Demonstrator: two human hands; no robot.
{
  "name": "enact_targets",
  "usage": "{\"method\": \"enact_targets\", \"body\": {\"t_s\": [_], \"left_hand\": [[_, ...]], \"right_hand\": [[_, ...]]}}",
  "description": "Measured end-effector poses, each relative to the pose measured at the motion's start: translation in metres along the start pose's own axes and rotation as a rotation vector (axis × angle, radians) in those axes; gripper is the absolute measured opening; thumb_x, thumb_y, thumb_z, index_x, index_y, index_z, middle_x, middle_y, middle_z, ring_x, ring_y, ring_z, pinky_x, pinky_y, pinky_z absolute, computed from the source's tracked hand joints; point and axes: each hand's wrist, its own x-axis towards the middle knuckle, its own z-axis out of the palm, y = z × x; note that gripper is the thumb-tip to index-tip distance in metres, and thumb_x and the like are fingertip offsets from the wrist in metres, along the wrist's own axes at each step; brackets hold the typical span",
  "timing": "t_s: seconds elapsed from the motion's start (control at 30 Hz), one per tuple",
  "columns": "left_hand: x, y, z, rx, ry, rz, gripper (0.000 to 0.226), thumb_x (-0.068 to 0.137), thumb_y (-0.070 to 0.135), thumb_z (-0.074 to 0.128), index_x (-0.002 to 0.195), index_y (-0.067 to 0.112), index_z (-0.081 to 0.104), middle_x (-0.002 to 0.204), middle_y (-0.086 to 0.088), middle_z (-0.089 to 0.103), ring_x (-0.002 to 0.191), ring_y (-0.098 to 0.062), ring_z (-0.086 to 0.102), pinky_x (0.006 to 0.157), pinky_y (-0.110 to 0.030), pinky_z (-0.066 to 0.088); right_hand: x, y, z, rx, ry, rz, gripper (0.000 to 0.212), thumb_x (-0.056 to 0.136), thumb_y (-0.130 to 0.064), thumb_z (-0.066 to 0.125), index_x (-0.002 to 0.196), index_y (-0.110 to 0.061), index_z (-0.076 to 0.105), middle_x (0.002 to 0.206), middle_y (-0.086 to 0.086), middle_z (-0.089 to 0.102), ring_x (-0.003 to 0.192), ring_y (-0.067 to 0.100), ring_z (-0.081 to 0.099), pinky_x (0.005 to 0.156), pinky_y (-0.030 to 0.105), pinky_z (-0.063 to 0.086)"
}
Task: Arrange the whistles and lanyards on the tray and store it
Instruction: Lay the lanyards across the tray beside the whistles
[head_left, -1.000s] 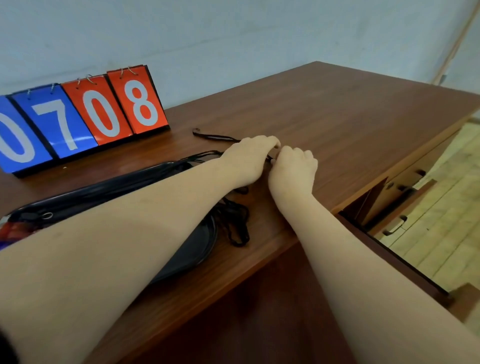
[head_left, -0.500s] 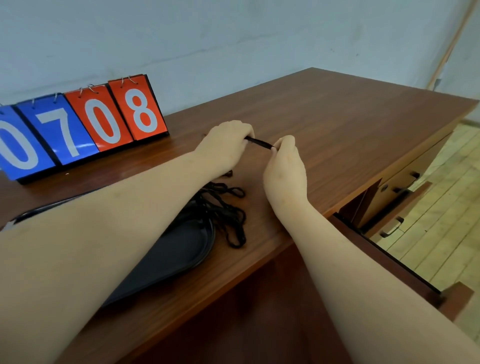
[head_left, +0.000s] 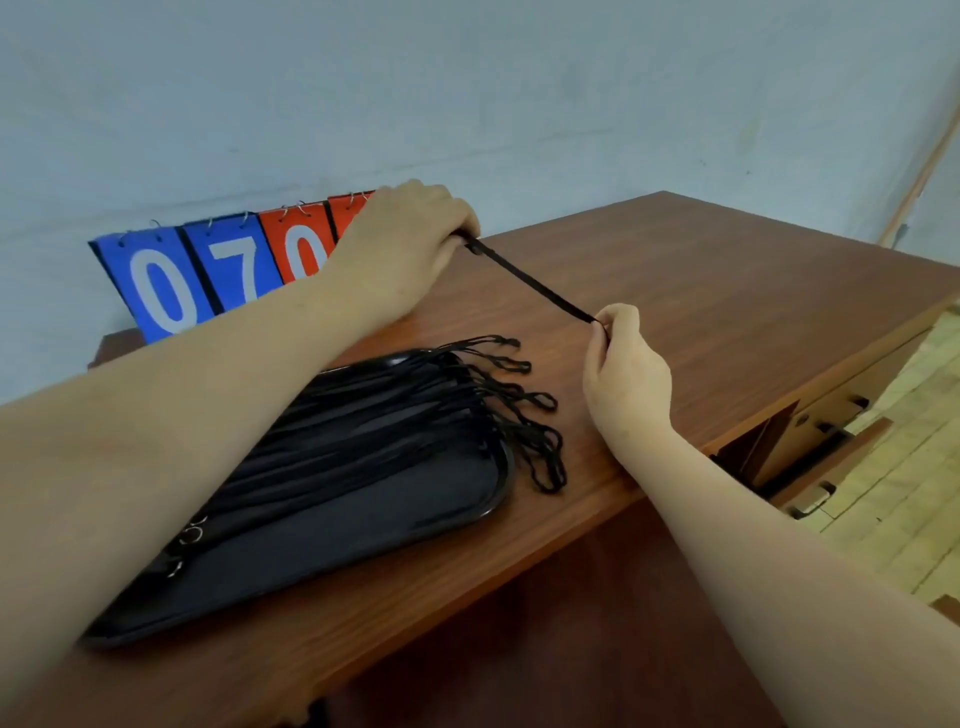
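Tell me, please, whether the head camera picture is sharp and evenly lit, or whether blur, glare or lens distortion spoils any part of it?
Head view: soft, even light, no harsh glare; the brown wooden desk bends from wide-angle distortion; the black lanyards on the black plastic tray merge into it; the taut black strap between left hand and right hand reads clearly; forearms look smeared.

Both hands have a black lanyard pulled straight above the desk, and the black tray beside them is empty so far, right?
Not quite. The head view shows the left hand and right hand stretching the lanyard straight above the desk, but the black tray is not empty: it already holds a row of black lanyards, with looped ends hanging over its rim.
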Motion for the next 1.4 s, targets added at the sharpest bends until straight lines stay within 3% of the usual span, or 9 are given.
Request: {"method": "enact_targets", "body": {"t_s": [0.2, 0.43, 0.63, 0.77, 0.9, 1.0, 1.17, 1.33, 1.4], "left_hand": [[-0.045, -0.034, -0.054, 0.091, 0.056, -0.036, 0.023, 0.100, 0.023, 0.054, 0.113, 0.016, 0.072, 0.101, -0.009, 0.071, 0.097, -0.034, 0.058, 0.084, -0.044, 0.041], [-0.097, -0.059, -0.114, 0.145, 0.128, -0.116, 0.022, 0.098, 0.028, 0.058, 0.104, 0.014, 0.074, 0.091, -0.008, 0.072, 0.092, -0.034, 0.059, 0.084, -0.048, 0.043], [-0.153, -0.090, -0.146, 0.166, 0.147, -0.129, 0.025, 0.098, 0.031, 0.058, 0.102, 0.015, 0.077, 0.082, -0.010, 0.071, 0.081, -0.038, 0.056, 0.070, -0.044, 0.040], [-0.192, -0.099, -0.148, 0.128, 0.105, -0.122, 0.034, 0.095, 0.030, 0.050, 0.106, 0.012, 0.077, 0.085, -0.014, 0.070, 0.076, -0.038, 0.055, 0.068, -0.041, 0.038], [-0.230, -0.088, -0.140, 0.028, 0.074, -0.202, 0.024, 0.095, 0.012, 0.062, 0.117, 0.008, 0.069, 0.091, -0.011, 0.070, 0.082, -0.037, 0.058, 0.076, -0.044, 0.044], [-0.255, -0.075, -0.130, -0.148, 0.113, -0.325, 0.021, 0.090, 0.013, 0.070, 0.109, 0.009, 0.065, 0.094, -0.005, 0.067, 0.084, -0.024, 0.063, 0.082, -0.035, 0.047], [-0.282, -0.070, -0.109, -0.147, 0.078, -0.388, 0.009, 0.091, 0.030, 0.065, 0.094, 0.022, 0.068, 0.086, 0.002, 0.067, 0.084, -0.018, 0.055, 0.080, -0.042, 0.047], [-0.301, -0.046, -0.089, -0.125, 0.232, -0.475, 0.010, 0.090, 0.025, 0.067, 0.094, 0.019, 0.075, 0.084, 0.009, 0.068, 0.090, -0.018, 0.044, 0.079, -0.026, 0.032], [-0.309, -0.041, -0.077, -0.148, 0.273, -0.516, 0.013, 0.091, 0.027, 0.066, 0.093, 0.019, 0.075, 0.083, 0.010, 0.067, 0.089, -0.017, 0.042, 0.079, -0.025, 0.031]], "right_hand": [[-0.012, -0.026, -0.010, 0.010, -0.012, -0.070, 0.016, 0.104, -0.025, 0.041, 0.115, -0.016, 0.047, 0.065, -0.007, 0.056, 0.050, 0.016, 0.055, 0.049, 0.033, 0.044], [-0.010, -0.077, -0.025, -0.045, -0.003, -0.243, 0.019, 0.104, -0.027, 0.041, 0.115, -0.017, 0.054, 0.069, -0.012, 0.052, 0.051, 0.008, 0.048, 0.051, 0.028, 0.036], [-0.013, -0.110, -0.034, -0.044, -0.034, -0.277, 0.024, 0.104, -0.029, 0.044, 0.114, -0.018, 0.062, 0.097, -0.006, 0.067, 0.079, 0.016, 0.062, 0.066, 0.031, 0.047], [-0.020, -0.118, -0.032, -0.055, -0.078, -0.305, 0.025, 0.103, -0.030, 0.046, 0.115, -0.019, 0.064, 0.111, -0.006, 0.067, 0.094, 0.014, 0.063, 0.073, 0.027, 0.043], [-0.032, -0.110, -0.028, -0.063, -0.096, -0.340, 0.021, 0.103, -0.026, 0.049, 0.114, -0.017, 0.065, 0.108, -0.004, 0.066, 0.092, 0.016, 0.063, 0.072, 0.029, 0.046], [-0.042, -0.097, -0.022, -0.097, -0.113, -0.354, 0.020, 0.102, -0.024, 0.050, 0.111, -0.016, 0.066, 0.101, -0.003, 0.064, 0.088, 0.019, 0.062, 0.067, 0.030, 0.045], [-0.053, -0.081, -0.018, -0.086, -0.137, -0.296, 0.021, 0.102, -0.023, 0.050, 0.110, -0.015, 0.067, 0.101, -0.001, 0.064, 0.093, 0.020, 0.060, 0.070, 0.030, 0.043], [-0.060, -0.068, -0.014, -0.056, -0.157, -0.201, 0.023, 0.103, -0.022, 0.048, 0.115, -0.014, 0.067, 0.098, -0.004, 0.058, 0.083, 0.013, 0.052, 0.070, 0.029, 0.039], [-0.066, -0.060, -0.012, -0.073, -0.170, -0.179, 0.024, 0.103, -0.023, 0.048, 0.115, -0.015, 0.067, 0.098, -0.004, 0.057, 0.080, 0.012, 0.050, 0.068, 0.029, 0.039]]}}
